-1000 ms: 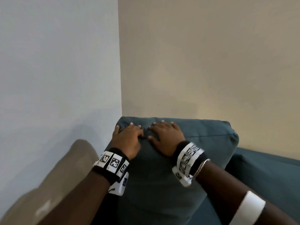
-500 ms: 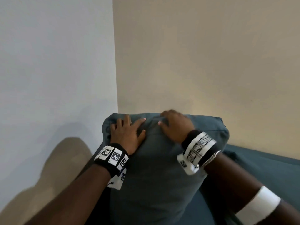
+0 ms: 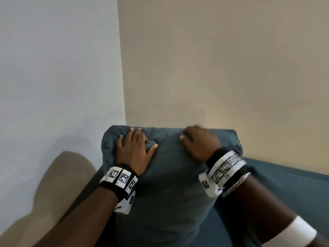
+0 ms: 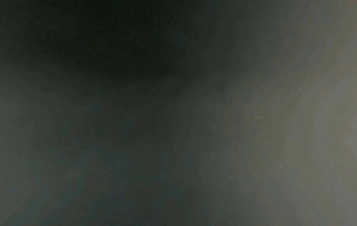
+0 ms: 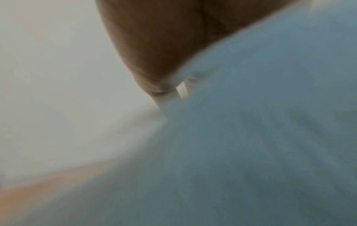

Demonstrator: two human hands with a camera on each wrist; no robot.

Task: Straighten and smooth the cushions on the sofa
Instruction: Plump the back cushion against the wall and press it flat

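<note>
Cushion [image 3: 170, 175] in dark teal stands up at the left end of the sofa [image 3: 284, 184], in the corner where the two walls meet. Left hand [image 3: 135, 148] lies flat near the cushion's top left corner, fingers spread apart and pressing the bunched cloth. Right hand [image 3: 199, 141] sits on the top edge, blurry, with its fingers curled over the back so I cannot tell if they grab. Half a second ago the hands were closer together; now they have slid apart toward the corners. A tan armrest [image 3: 58, 184] shows at the left. The left wrist view is dark.
</note>
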